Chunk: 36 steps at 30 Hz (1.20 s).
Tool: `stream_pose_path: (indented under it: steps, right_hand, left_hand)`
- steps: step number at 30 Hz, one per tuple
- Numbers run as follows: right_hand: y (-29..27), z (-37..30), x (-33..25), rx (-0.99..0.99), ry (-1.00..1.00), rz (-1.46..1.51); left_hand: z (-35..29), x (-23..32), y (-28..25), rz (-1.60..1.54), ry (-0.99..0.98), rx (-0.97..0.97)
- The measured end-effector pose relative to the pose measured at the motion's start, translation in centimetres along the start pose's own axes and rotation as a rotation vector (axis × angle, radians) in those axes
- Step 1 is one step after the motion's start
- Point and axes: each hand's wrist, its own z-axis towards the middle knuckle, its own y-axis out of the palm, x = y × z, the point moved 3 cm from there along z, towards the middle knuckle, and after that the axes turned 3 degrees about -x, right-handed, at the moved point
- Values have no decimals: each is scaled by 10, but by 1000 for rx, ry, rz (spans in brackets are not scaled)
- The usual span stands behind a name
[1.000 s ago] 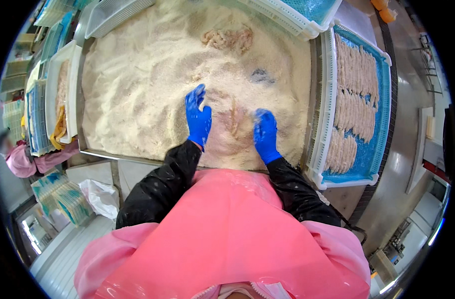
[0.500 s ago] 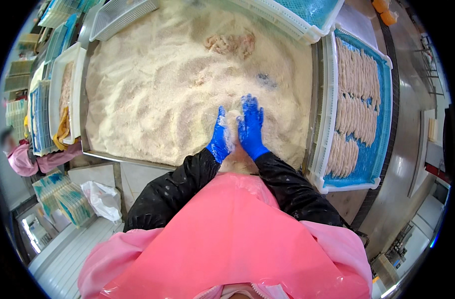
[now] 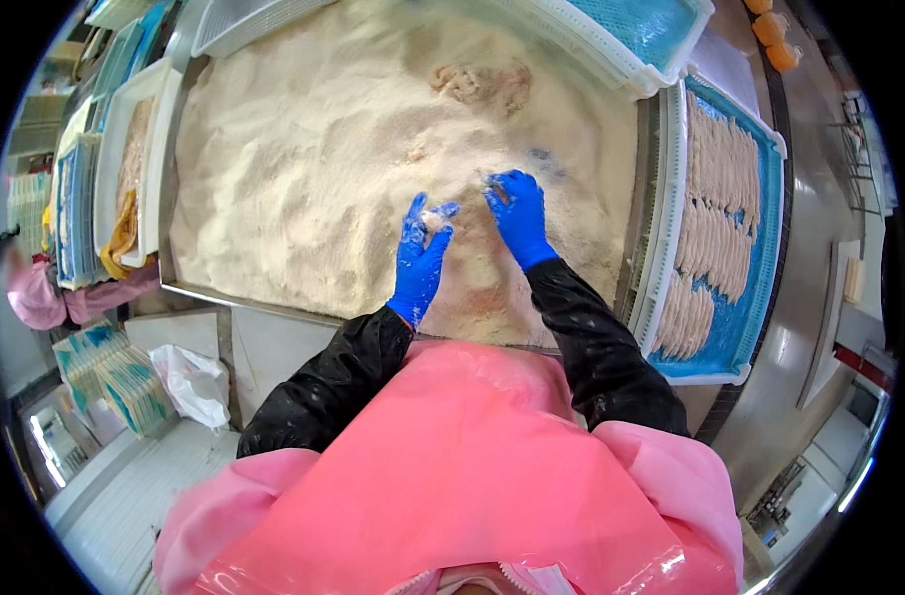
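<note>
Both my hands wear blue gloves dusted with white powder, over a wide metal-edged tray of pale flour-like coating (image 3: pixel 294 188). My left hand (image 3: pixel 420 260) closes its thumb and fingers around a small pale coated lump (image 3: pixel 434 220). To its right, my right hand (image 3: pixel 521 213) is bent over the powder with fingertips pinched together; whatever is between them is too small to make out. A heap of raw pinkish meat strips (image 3: pixel 482 87) lies in the powder farther back. At the right, a white tray with a blue liner (image 3: pixel 722 342) holds rows of pale coated strips (image 3: pixel 715 233).
A white basket (image 3: pixel 259 22) stands at the back left, another blue-lined tray (image 3: pixel 651 30) at the back right. On the left is a white tub (image 3: pixel 165 129) with a yellow cloth (image 3: pixel 123 238) over its edge. A person in pink (image 3: pixel 38 296) is beyond, near a white plastic bag (image 3: pixel 189 385).
My hands were flat and facing each other close together; now they have moved apart with fingers bent. The left hand now holds the pale lump, and the view has shifted slightly.
</note>
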Motion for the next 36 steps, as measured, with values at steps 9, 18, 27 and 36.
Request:
stream_pose_path:
  steps: [9, 18, 27, 36]
  right_hand:
    - [-47, -65, -86, -15, 309, 775]
    - [-60, -80, -123, 15, 75, 453]
    - [-85, -93, -104, 104, 122, 713]
    - [-98, -86, -74, 160, -82, 904]
  left_hand:
    - [7, 38, 4, -1021, -319, -56]
    - [15, 35, 31, -1214, -240, -150]
    - [4, 60, 79, -1189, -246, -303]
    - [-23, 38, 156, -445, -93, -294]
